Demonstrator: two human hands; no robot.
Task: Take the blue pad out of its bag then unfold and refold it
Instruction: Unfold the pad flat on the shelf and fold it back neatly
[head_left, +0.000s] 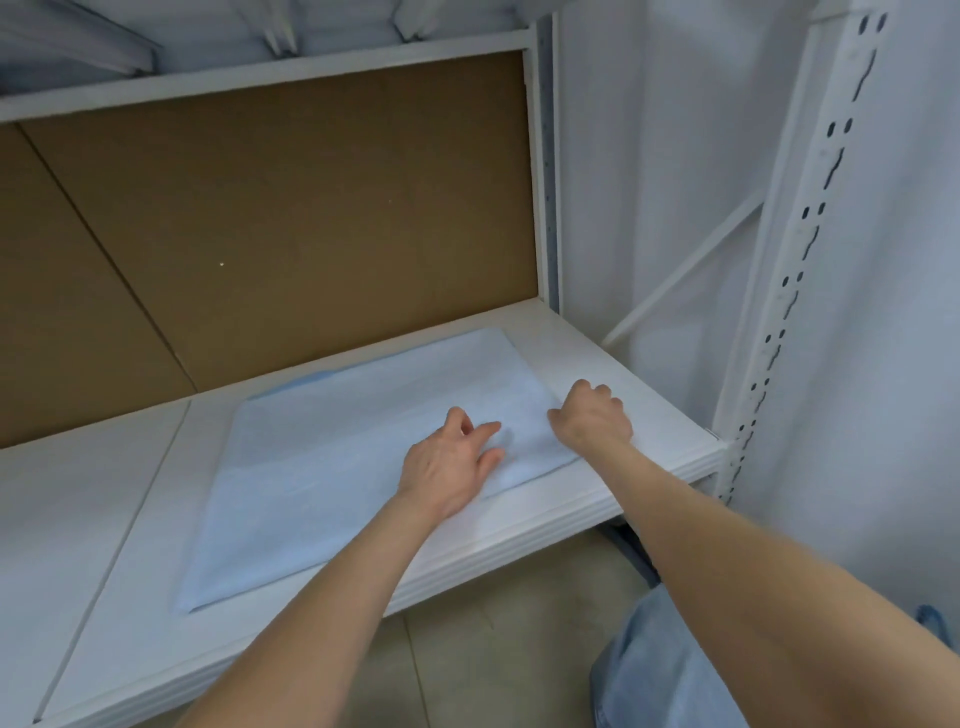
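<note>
blue pad (337, 467) flat on shelf (130, 519) | left hand (447, 462) splayed on it | right hand (592, 415) curled, gripping its right edge | board (260, 208) behind

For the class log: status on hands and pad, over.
Left hand resting on blue pad. Right hand curled on its right edge. Pad flat on white shelf. Nothing in the way.

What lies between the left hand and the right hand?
Only a bare strip of the pad, flat on the shelf, lies between the left hand and the right hand; the head view shows it.
</note>
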